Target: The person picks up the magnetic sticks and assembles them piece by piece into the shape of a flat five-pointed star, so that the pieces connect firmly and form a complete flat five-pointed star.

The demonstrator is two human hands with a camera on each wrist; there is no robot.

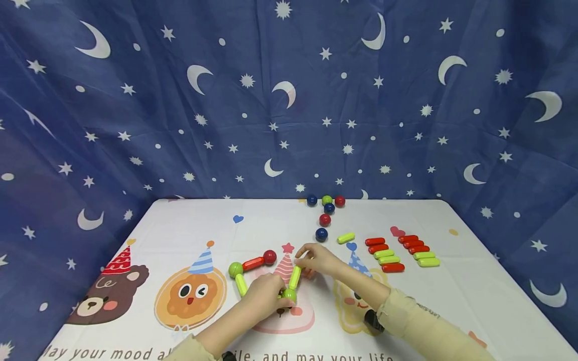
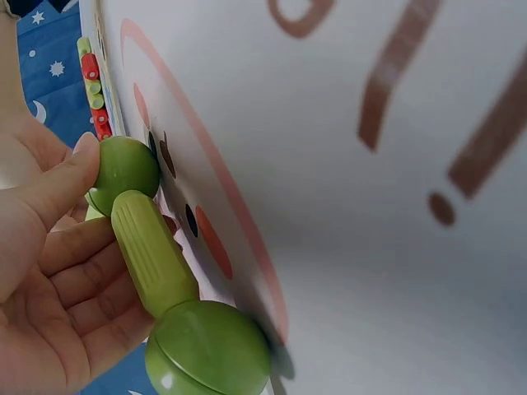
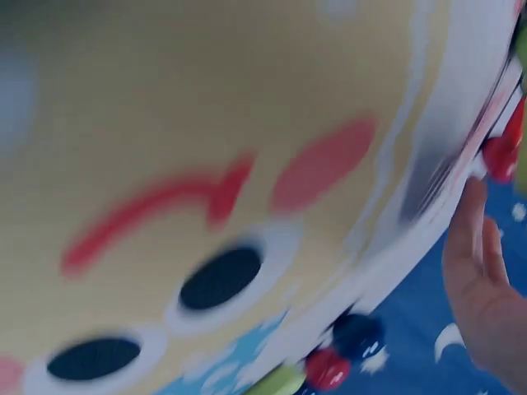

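Note:
My left hand [image 1: 264, 296] pinches a green ball [image 2: 123, 173] with its thumb and fingers. A light green stick [image 2: 152, 251] joins that ball to another green ball [image 2: 210, 350], hidden behind the hand in the head view. From the pinched ball a second light green stick [image 1: 295, 278] points away. My right hand [image 1: 318, 259] is at this stick's far end, its fingers loosely bent; contact is unclear. The joined row continues at the left with a light green stick [image 1: 241, 284], a green ball [image 1: 236, 269], a red stick [image 1: 253, 263] and a red ball [image 1: 269, 257].
Loose balls, including a dark blue ball [image 1: 321, 234] and a red ball [image 1: 325, 219], lie toward the back. One light green stick [image 1: 346, 238] lies near them. Red sticks [image 1: 393, 267] and green sticks [image 1: 428, 262] lie in two columns at right on the printed white tablecloth [image 1: 198, 210].

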